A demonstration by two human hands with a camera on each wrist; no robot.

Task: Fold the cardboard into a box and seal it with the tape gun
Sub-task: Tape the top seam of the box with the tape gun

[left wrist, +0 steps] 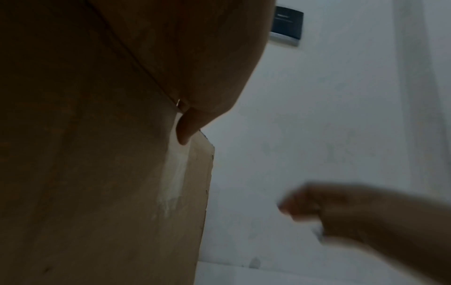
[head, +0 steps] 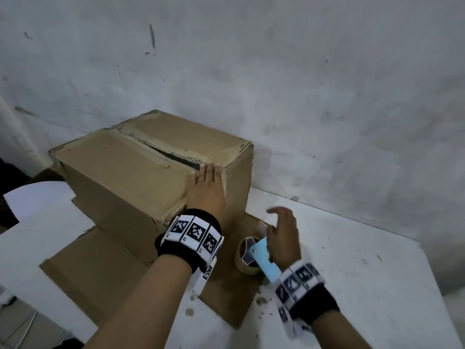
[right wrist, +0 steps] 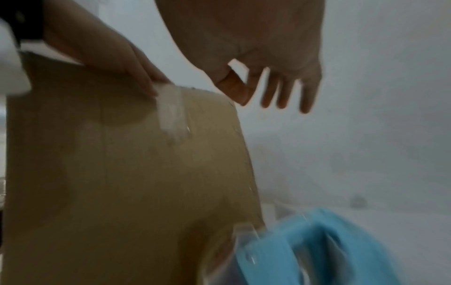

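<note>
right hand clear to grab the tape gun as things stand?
Probably yes. The right hand hovers open just above the tape gun, which lies on a cardboard flap beside the box; nothing lies between them. The left hand is up on the box.

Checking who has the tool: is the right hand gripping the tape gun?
No. The right hand hovers open above the tape gun, which lies on the flap.

Scuffed, grey-white plaster wall (head: 302,84) behind a white, speckled tabletop (head: 364,285). Dark rectangular wall plate (left wrist: 286,25) mounted high. Dim, even light.
</note>
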